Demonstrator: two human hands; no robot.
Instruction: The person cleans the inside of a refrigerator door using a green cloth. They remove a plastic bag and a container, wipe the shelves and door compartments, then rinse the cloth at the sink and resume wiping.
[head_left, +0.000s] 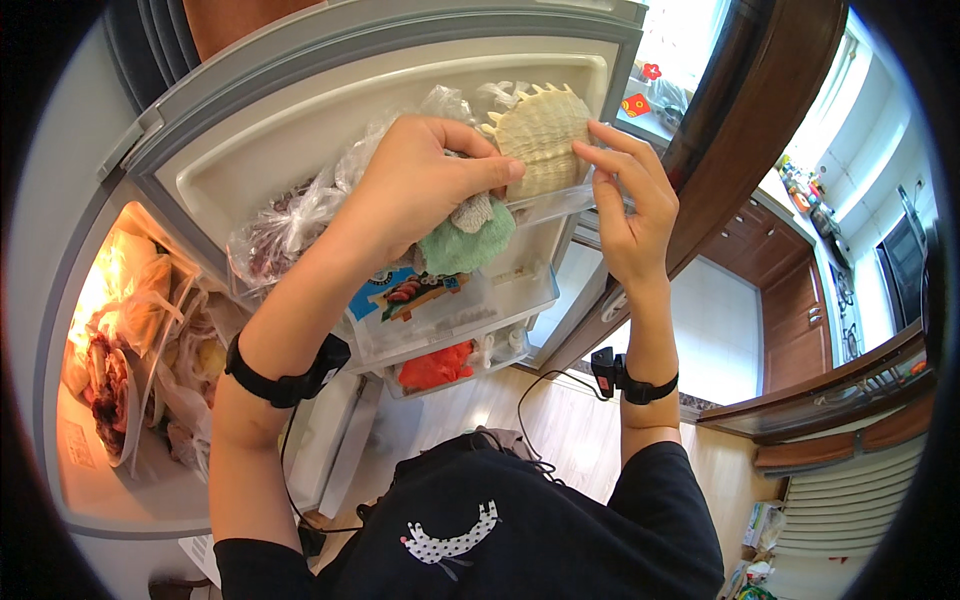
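Observation:
A large cream seashell (545, 142) with spines along its upper edge stands in the top shelf of the open refrigerator door. My left hand (431, 176) grips a green cloth (469, 238) and a grey cloth (472, 214), which bunch below its fingers. Its thumb tip lies against the shell's left side. At the shell's right edge, the fingertips of my right hand (634, 191) rest on or just beside it, fingers spread. How far the left fingers reach behind the cloths is hidden.
Plastic bags (281, 232) fill the door shelf's left part. Below are a printed food package (412, 292) and a red bag (437, 366) in lower door shelves. Bagged food and meat (109, 390) sit in the lit compartment. A wooden door frame (739, 142) stands right.

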